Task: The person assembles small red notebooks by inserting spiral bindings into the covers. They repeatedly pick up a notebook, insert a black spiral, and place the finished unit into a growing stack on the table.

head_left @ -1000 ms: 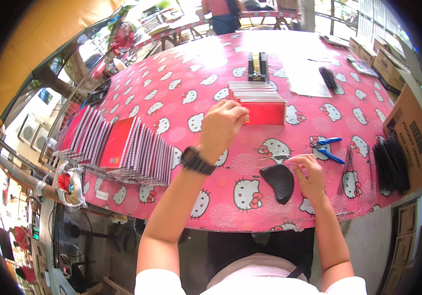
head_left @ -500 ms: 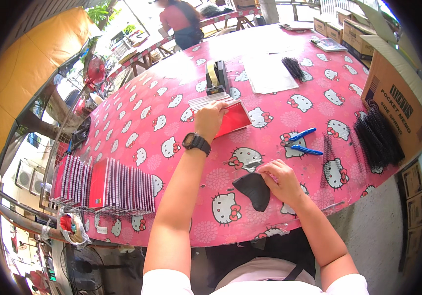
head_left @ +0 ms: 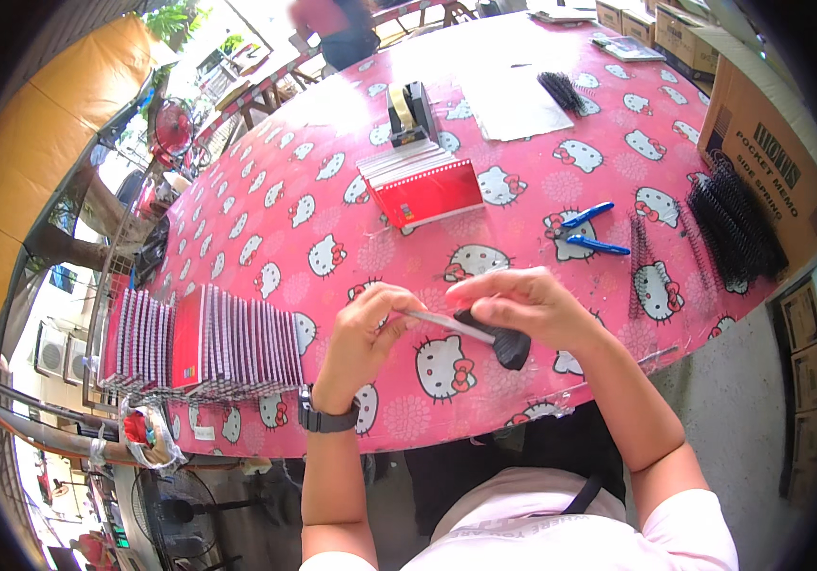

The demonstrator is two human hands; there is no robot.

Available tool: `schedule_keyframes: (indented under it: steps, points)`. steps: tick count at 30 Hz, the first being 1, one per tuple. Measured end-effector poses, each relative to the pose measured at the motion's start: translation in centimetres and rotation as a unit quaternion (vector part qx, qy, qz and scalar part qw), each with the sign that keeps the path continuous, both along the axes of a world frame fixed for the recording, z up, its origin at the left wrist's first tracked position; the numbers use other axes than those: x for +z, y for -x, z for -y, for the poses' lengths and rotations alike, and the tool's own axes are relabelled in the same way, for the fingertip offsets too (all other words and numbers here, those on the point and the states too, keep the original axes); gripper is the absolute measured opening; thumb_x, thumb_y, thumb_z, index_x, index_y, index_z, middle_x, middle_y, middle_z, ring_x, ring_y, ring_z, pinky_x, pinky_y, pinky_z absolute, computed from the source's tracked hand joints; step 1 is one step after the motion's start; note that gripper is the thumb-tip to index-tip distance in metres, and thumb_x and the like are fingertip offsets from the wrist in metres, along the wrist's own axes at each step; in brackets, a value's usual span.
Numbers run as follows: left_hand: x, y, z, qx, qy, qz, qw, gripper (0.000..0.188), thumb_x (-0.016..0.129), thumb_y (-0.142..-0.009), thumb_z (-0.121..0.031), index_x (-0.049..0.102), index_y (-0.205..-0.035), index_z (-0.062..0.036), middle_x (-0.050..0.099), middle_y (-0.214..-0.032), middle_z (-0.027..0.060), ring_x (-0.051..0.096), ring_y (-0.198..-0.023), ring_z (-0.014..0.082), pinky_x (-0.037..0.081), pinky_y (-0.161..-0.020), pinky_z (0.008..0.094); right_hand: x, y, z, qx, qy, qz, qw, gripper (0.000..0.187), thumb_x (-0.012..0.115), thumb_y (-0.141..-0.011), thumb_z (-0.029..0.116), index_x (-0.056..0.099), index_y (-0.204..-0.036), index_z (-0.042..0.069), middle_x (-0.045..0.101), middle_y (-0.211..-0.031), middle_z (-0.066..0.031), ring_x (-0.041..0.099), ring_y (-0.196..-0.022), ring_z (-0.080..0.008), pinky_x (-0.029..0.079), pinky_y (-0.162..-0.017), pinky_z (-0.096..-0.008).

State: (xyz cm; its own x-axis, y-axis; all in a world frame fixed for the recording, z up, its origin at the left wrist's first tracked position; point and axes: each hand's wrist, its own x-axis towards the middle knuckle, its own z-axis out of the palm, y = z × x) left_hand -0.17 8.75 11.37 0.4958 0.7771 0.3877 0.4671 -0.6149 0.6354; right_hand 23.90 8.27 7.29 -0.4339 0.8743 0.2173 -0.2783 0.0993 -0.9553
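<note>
I log: left hand (head_left: pixel 364 335) pinching thin notepad (head_left: pixel 454 325); right hand (head_left: pixel 532 306), grasp unclear; curved black pad (head_left: pixel 513 351); plastic bag (head_left: pixel 165 454), red contents (head_left: pixel 134 425).

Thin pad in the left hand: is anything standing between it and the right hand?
Nothing visible does. The pad angles from the left hand toward the right hand, contact unclear; the black curved object appears beneath, not between them.

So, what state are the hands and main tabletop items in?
Left hand: pinching the thin booklet
Thin booklet: held, edge-on
Right hand: over the black pad, grip unclear
Black pad: lying, partly covered
Blue pliers: lying, handles spread
Red booklets: stacked
Spiral notebooks: standing in rows
Tape dispenser: loaded
Black coils: heaped
</note>
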Motion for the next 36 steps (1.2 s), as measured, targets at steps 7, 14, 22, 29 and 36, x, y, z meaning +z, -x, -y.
schedule_keyframes:
  steps: [7, 14, 22, 29, 36]
  points:
    - [-2.6, 1.2, 2.7, -0.001, 0.014, 0.031, 0.999, 0.017, 0.066, -0.080, 0.001, 0.064, -0.096, -0.0035, 0.067, -0.090, 0.0079, 0.065, -0.087, 0.0228, 0.048, -0.089, 0.0387, -2.0, 2.3, 1.3, 0.135, 0.047, 0.016, 0.990, 0.035, 0.071, -0.086, 0.020, 0.066, -0.113, -0.001, 0.066, -0.086, -0.0010, 0.056, -0.075, -0.0047, 0.050, -0.068, -0.0232]
    - [-4.0, 2.1, 3.7, 0.023, 0.026, 0.081, 0.996, 0.022, 0.069, -0.079, -0.001, 0.068, -0.100, -0.0065, 0.068, -0.097, 0.0073, 0.065, -0.096, 0.0221, 0.041, -0.101, 0.0438, -4.3, 2.8, 0.6, 0.100, 0.073, -0.008, 0.992, 0.019, 0.063, -0.091, 0.010, 0.066, -0.106, -0.002, 0.065, -0.086, 0.0009, 0.056, -0.077, -0.0038, 0.049, -0.070, -0.0228]
    - [-4.9, 0.8, 4.5, 0.058, -0.076, -0.026, 0.995, 0.018, 0.068, -0.077, 0.001, 0.071, -0.094, -0.0062, 0.063, -0.116, 0.0110, 0.059, -0.106, 0.0273, 0.048, -0.090, 0.0385, -1.3, -0.7, -2.8, -0.095, -0.006, 0.072, 0.993, 0.008, 0.061, -0.091, 0.004, 0.061, -0.097, -0.001, 0.063, -0.088, 0.0012, 0.056, -0.080, -0.0035, 0.047, -0.070, -0.0204]
    - [-4.7, 0.8, 4.8, 0.075, -0.127, -0.034, 0.988, 0.023, 0.070, -0.074, -0.001, 0.066, -0.096, -0.0082, 0.065, -0.106, 0.0070, 0.060, -0.096, 0.0260, 0.044, -0.085, 0.0400, -0.4, 0.5, 0.5, 0.037, 0.019, 0.026, 0.999, 0.010, 0.063, -0.090, 0.006, 0.062, -0.099, 0.000, 0.062, -0.086, -0.0010, 0.056, -0.081, -0.0058, 0.048, -0.071, -0.0235]
    - [-3.5, 3.6, 8.0, 0.145, -0.121, -0.090, 0.978, 0.039, 0.071, -0.076, -0.002, 0.058, -0.112, -0.0097, 0.067, -0.099, 0.0024, 0.062, -0.081, 0.0181, 0.039, -0.090, 0.0387, -2.1, 3.9, 4.2, -0.005, -0.119, 0.094, 0.988, 0.025, 0.072, -0.082, 0.008, 0.061, -0.104, 0.002, 0.066, -0.087, -0.0090, 0.064, -0.082, -0.0172, 0.051, -0.074, -0.0305]
